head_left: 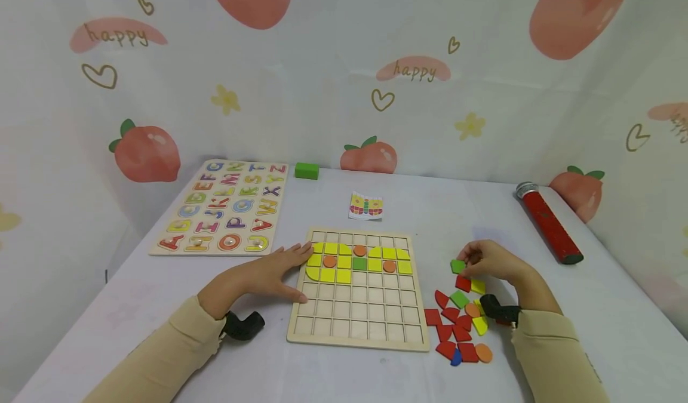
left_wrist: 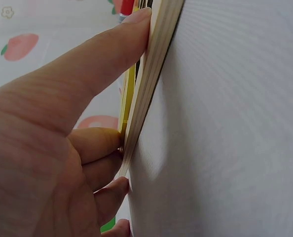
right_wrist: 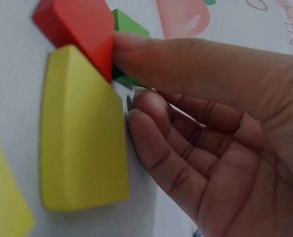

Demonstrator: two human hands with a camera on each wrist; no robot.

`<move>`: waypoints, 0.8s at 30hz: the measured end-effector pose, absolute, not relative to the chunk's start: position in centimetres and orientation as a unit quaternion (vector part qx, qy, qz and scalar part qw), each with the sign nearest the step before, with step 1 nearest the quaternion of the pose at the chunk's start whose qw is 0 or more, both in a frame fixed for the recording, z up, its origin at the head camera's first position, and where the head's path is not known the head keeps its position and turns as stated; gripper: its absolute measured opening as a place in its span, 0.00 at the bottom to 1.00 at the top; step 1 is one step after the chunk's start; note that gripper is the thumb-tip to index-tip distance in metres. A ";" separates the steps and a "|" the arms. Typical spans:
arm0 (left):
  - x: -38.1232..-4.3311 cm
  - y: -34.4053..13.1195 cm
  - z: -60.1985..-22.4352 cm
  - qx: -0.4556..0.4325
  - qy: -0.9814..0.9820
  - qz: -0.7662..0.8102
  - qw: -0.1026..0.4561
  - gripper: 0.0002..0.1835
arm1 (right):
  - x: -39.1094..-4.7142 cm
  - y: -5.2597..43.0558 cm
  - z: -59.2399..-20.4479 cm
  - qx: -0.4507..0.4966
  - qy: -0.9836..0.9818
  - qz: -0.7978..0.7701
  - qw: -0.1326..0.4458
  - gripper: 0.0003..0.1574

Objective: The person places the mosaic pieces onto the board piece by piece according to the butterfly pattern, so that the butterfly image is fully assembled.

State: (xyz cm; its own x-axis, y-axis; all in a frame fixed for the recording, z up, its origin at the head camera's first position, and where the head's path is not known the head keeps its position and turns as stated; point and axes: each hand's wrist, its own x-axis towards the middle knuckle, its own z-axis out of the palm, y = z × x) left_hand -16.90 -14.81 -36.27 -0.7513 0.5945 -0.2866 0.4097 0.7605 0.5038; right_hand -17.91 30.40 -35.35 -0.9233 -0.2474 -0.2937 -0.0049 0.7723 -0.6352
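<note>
With the gridded board [head_left: 359, 313] partly filled, the step in hand seems to be the taking of a green tile [head_left: 458, 266] from the loose tiles [head_left: 432, 317] at the right. That tile appears pinched by the right hand [head_left: 491, 262], thumb and fingertips kept narrow; whether it is clear of the table [head_left: 242, 373] cannot be told. The board's left edge is touched by the left hand [head_left: 269, 276], its fingers spread wide and nothing gripped. The fourth row is only begun, with three yellow tiles [head_left: 327, 275] (a butterfly is pictured on the card [head_left: 366, 207] beyond, presumably the pattern). Next, a leftward carry is probably called for, into the bare cell below the set green square [head_left: 359, 264].
</note>
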 end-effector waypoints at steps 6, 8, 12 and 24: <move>-16.8 -14.8 -36.3 0.273 0.912 0.213 0.222 0.54 | -18.2 30.3 -35.5 -0.054 0.926 -0.330 0.176 0.18; -16.8 -14.8 -36.2 0.272 0.912 0.213 0.222 0.55 | -18.3 30.2 -35.6 -0.040 0.925 -0.339 0.170 0.18; -16.8 -14.7 -36.0 0.273 0.912 0.210 0.221 0.55 | -18.5 29.6 -35.5 -0.028 0.918 -0.361 0.159 0.19; -16.8 -14.8 -36.2 0.279 0.910 0.214 0.219 0.55 | -19.2 25.6 -33.8 -0.059 0.886 -0.425 0.177 0.19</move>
State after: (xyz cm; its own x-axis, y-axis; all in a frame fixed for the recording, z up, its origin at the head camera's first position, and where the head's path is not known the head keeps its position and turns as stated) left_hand -16.80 -14.79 -36.22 -0.7484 0.6021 -0.2783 0.4148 0.7522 0.5120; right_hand -19.18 25.57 -33.84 -0.9303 -0.2548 -0.2639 0.0466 0.6315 -0.7740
